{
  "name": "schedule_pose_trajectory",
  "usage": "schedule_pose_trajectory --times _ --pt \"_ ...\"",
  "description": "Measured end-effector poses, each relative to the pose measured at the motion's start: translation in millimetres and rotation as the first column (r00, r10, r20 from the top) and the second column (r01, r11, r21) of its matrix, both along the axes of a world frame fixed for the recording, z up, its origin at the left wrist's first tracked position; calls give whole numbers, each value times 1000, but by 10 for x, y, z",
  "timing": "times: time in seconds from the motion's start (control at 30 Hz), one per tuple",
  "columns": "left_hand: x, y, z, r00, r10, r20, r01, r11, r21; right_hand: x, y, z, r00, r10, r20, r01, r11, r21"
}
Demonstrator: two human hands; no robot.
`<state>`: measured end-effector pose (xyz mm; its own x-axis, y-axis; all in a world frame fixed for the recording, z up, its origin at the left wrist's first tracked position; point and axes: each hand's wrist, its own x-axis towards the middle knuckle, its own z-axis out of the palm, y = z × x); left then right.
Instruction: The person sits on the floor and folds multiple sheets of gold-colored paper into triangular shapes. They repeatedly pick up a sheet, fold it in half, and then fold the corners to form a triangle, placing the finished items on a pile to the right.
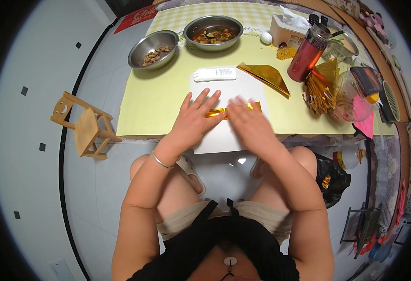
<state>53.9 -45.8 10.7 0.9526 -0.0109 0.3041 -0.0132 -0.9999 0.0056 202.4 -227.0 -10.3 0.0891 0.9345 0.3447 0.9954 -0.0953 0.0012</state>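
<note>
Two bare hands work palm down over a white board [224, 143] on a yellow worktop [154, 100], where we see a strip of gold foil [214, 113] lying crosswise at mid-board, partly hidden under them. The left hand [193, 114] fans its fingers across the board's left half, released and straight, the thumb resting along the foil. The right hand [250, 124] covers the foil's right part, its fingers extended rather than clenched and blurred at the tips; how firmly they press, we cannot tell. Both forearms angle inward, one on either side of the board's near end, elbows wide, with a silver bangle [162, 160] on the left wrist.

The board's near edge juts past the worktop. At its far end we find a white oblong piece [205, 75], and a gold foil triangle [267, 78] overlaps its far right corner. Left of the board, a broad stretch of worktop runs out to the side edge; on its right, a narrower span reaches a fanned gold stack [321, 93]. Beyond the board stand two steel bowls [214, 48].
</note>
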Motion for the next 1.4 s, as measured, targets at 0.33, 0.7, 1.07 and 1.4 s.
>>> schedule_pose_trajectory --times 0.33,0.7,1.07,1.4 --pt "-691 220 24 981 52 -187 -96 967 -236 217 -291 -69 969 -184 -164 172 982 -84" --pt "192 -200 181 1000 -8 -27 8 1000 2 202 -30 178 971 -203 -129 201 979 -26" --pt "1412 110 212 990 112 81 -92 972 -214 231 -79 94 959 -208 -192 223 973 64" --pt "2158 194 -36 939 324 -114 -340 923 -181 626 -184 147 868 -444 -222 480 864 151"
